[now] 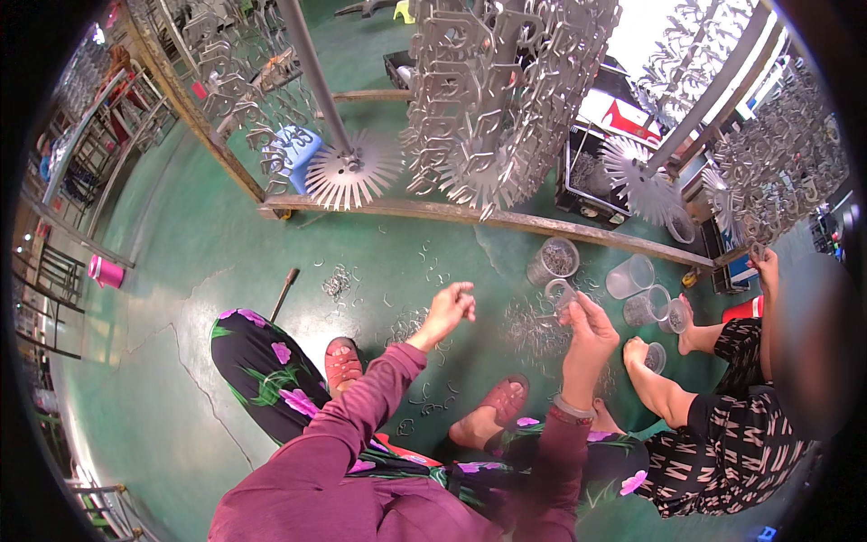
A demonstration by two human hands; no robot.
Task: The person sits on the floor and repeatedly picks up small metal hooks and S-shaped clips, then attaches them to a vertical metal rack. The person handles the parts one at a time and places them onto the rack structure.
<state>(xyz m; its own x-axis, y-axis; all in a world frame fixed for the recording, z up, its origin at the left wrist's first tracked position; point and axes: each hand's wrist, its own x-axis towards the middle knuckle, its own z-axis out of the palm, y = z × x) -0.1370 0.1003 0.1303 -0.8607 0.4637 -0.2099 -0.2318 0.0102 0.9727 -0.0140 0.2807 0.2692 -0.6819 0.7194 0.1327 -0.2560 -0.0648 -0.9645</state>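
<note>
My right hand point(591, 341) is raised in front of me, its fingers closed at the edge of a small clear plastic cup point(561, 293). Behind that cup stands a clear plastic tub point(553, 261) filled with small metal pieces. Over the floor to the left, my left hand point(446, 313) has its fingers curled together; whatever they may hold is too small to make out. Loose metal hooks lie in a pile point(533, 327) between my hands, with another small heap point(338, 283) farther left.
A wooden beam point(433, 210) crosses ahead, below racks hung with metal hooks point(497, 99). Clear tubs point(629, 276) stand at the right beside a co-worker's bare leg point(664, 390). A blue stool point(293, 154) is behind the beam; a stick point(285, 294) lies at left.
</note>
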